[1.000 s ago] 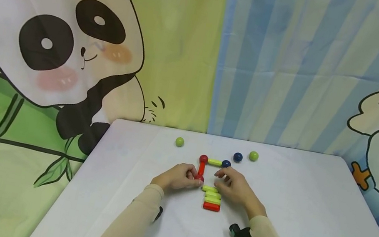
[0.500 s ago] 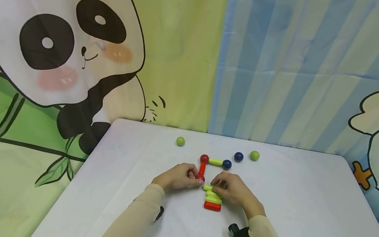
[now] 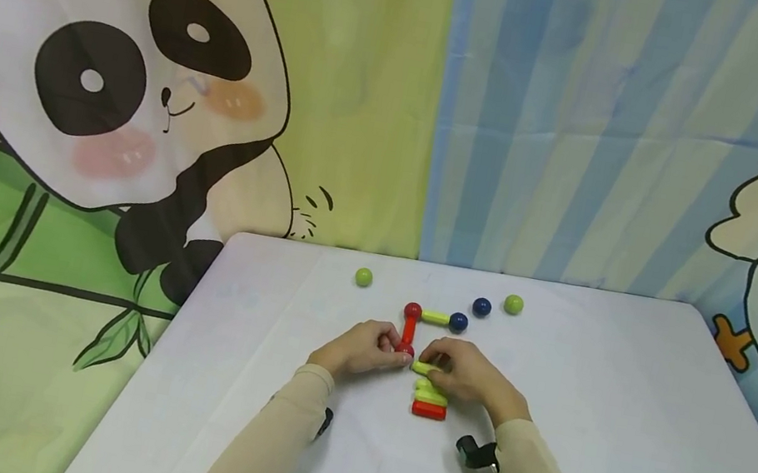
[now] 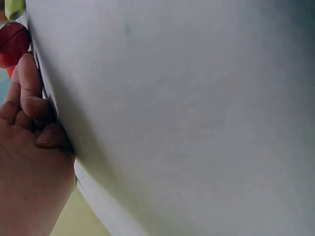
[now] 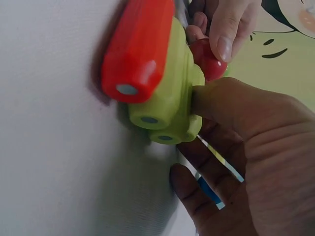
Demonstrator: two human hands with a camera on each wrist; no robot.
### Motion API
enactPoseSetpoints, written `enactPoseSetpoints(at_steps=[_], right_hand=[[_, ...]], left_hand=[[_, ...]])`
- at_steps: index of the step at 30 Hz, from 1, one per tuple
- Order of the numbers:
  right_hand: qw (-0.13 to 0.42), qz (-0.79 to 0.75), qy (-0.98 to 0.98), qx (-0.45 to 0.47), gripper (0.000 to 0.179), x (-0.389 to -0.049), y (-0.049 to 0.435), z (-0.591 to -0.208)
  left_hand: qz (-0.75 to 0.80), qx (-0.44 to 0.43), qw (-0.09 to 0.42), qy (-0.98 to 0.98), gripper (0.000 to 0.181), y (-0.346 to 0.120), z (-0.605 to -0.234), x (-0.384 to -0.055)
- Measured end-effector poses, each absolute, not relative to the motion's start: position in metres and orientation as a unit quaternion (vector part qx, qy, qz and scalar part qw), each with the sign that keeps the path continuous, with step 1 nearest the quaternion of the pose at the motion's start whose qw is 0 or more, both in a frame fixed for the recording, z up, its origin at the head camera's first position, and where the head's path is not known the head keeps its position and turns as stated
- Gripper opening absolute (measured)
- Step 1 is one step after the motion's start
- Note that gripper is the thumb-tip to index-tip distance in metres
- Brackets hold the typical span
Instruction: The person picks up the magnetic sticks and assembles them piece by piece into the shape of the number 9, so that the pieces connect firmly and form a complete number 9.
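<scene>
I've the left hand (image 3: 362, 348) pinching the shiny round red ball (image 3: 405, 350), right hand's (image 3: 473, 378) fingers curled round the slim yellow-green rod (image 3: 422, 368) just right and near, where a dragging thumb could scatter the nearer yellow-green rods (image 3: 430, 398).

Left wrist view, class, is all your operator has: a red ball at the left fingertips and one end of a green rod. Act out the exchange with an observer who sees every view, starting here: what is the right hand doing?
Observer: The right hand is pinching the green rod.
Operator: I see just a scrap of red past the red ball. Where does it lead?
Observer: It is a red rod, running to a second red ball.
Operator: Do any balls lie apart from the rods?
Observer: Three, near the table's far edge: a green ball, a blue ball and another green ball.
</scene>
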State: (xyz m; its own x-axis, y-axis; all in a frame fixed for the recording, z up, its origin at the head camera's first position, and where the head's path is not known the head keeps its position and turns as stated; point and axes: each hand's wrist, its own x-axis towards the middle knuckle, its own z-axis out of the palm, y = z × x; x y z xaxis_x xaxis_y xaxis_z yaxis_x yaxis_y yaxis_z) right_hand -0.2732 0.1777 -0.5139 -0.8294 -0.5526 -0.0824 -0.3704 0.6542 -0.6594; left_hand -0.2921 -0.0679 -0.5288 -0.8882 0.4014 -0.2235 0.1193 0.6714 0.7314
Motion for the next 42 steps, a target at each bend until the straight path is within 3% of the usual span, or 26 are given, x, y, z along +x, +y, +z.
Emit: enactPoseSetpoints(at_steps=[30, 42], right_hand=[[0.137, -0.348, 0.905, -0.204, 0.024, -0.271, 0.197, -0.51], [0.097, -0.363, 0.902, -0.215, 0.026, -0.27, 0.208, -0.517]], left_hand=[[0.372, 0.149, 0.183, 0.898, 0.033, -0.066, -0.526, -0.292], [0.37, 0.141, 0.187, 0.899, 0.034, -0.065, -0.524, -0.29]])
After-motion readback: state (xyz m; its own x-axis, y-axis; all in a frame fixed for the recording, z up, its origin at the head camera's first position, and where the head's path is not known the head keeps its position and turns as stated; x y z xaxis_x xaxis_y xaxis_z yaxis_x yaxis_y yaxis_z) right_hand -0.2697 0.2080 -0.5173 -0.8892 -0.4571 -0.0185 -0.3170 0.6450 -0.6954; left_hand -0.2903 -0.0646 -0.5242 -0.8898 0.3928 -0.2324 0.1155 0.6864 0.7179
